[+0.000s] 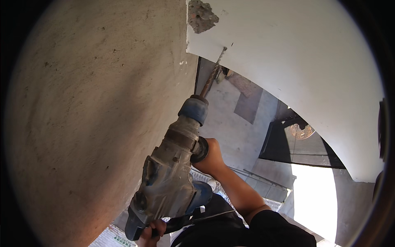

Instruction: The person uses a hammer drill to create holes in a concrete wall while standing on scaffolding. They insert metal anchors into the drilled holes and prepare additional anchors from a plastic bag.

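- Now the rotary hammer drill [168, 173] is stretching diagonally up the middle of the view, its scuffed, dusty body lying close alongside the rough tan wall [86, 115].
- Down at the bottom edge, the left hand [153, 232] is wrapping its fingers around the dark rear handle [133, 224], only partly showing.
- Over on the right flank, the right hand [210, 158] is clenching the round side grip [200, 150], its bare forearm running back to a black sleeve [279, 230].
- Up front, the long bit [212, 80] is pointing at the white surface [288, 53], its tip meeting it; whether it is sinking in, I cannot tell.
- Above that, a rough grey chipped patch [201, 17] is showing.
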Motion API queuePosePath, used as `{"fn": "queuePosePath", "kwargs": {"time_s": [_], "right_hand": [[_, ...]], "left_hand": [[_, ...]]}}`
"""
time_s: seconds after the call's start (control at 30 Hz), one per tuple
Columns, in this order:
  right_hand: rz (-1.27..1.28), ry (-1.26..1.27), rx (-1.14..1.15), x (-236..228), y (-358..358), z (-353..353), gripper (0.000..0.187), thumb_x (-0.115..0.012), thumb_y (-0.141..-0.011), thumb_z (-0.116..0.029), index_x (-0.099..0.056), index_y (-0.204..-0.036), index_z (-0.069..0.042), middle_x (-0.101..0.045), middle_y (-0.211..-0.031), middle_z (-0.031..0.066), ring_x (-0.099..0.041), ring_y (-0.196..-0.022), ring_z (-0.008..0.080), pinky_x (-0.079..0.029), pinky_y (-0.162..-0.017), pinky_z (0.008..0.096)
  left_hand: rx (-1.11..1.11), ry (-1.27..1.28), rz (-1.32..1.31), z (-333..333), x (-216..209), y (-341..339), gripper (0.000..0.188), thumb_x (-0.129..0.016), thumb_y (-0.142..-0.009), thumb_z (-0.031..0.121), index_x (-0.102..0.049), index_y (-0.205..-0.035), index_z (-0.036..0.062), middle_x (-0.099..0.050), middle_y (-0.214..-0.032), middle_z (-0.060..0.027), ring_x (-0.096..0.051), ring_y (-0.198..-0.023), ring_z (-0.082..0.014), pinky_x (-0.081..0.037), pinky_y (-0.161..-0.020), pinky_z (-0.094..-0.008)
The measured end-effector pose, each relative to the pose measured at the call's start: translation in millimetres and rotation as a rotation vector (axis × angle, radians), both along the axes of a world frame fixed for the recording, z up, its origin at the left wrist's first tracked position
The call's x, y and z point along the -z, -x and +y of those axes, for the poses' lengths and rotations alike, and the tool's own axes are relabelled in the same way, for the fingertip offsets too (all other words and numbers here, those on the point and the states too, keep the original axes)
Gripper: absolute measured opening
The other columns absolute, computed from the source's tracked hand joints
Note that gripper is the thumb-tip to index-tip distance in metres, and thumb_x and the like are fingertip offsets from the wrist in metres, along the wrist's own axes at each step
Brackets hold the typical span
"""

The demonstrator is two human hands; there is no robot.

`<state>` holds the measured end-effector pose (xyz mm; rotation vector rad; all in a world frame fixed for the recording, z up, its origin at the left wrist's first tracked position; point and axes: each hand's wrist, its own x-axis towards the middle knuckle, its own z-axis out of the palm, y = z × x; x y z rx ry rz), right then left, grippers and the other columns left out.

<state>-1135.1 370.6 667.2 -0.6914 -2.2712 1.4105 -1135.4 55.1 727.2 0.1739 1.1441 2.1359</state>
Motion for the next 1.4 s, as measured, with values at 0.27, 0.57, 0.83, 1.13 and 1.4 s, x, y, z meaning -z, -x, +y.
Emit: {"fn": "queuePosePath", "kwargs": {"time_s": [0.27,0.57,0.83,1.13,1.4], "right_hand": [[-0.011,-0.044,-0.019,4,-4,4,0.018,-0.078,-0.067,-0.02,-0.068,-0.077,-0.01,-0.067,-0.071,0.0156,-0.066,-0.07,0.0389,-0.053,-0.063,0.0435],[-0.04,-0.041,-0.046,3,-15,11,0.023,-0.08,-0.066,-0.023,-0.069,-0.081,-0.011,-0.068,-0.073,0.0144,-0.066,-0.072,0.0386,-0.054,-0.064,0.0432],[-0.028,-0.046,-0.07,4,-14,14,0.022,-0.08,-0.066,-0.022,-0.069,-0.082,-0.011,-0.068,-0.075,0.014,-0.067,-0.072,0.0377,-0.054,-0.065,0.0432],[-0.038,-0.071,-0.038,2,-8,7,0.017,-0.078,-0.069,-0.021,-0.069,-0.08,-0.011,-0.068,-0.072,0.014,-0.067,-0.071,0.0373,-0.054,-0.063,0.0428],[-0.012,-0.049,-0.033,-2,-8,8,0.016,-0.077,-0.069,-0.019,-0.068,-0.078,-0.01,-0.067,-0.071,0.0148,-0.066,-0.069,0.038,-0.054,-0.063,0.043]], "left_hand": [[0.073,0.113,0.144,1,0,-5,0.008,-0.054,-0.087,0.006,-0.046,-0.085,0.0048,-0.053,-0.069,-0.0117,-0.045,-0.055,-0.0203,-0.04,-0.055,-0.037],[0.071,0.23,0.201,14,-7,-26,0.017,-0.054,-0.079,-0.003,-0.041,-0.075,0.0083,-0.05,-0.069,-0.01,-0.046,-0.062,-0.0223,-0.04,-0.06,-0.0368],[0.075,0.082,0.097,7,4,-22,0.021,-0.057,-0.075,-0.009,-0.044,-0.079,0.0072,-0.054,-0.074,-0.011,-0.047,-0.061,-0.0221,-0.04,-0.058,-0.0362],[0.136,0.03,0.225,-1,12,-3,0.034,-0.057,-0.061,-0.018,-0.045,-0.085,0.0045,-0.051,-0.075,-0.0117,-0.048,-0.061,-0.021,-0.04,-0.055,-0.0354],[0.151,0.026,0.259,-10,14,-5,0.035,-0.056,-0.059,-0.018,-0.043,-0.083,0.0049,-0.05,-0.075,-0.0114,-0.048,-0.06,-0.0206,-0.04,-0.056,-0.0358]]}}
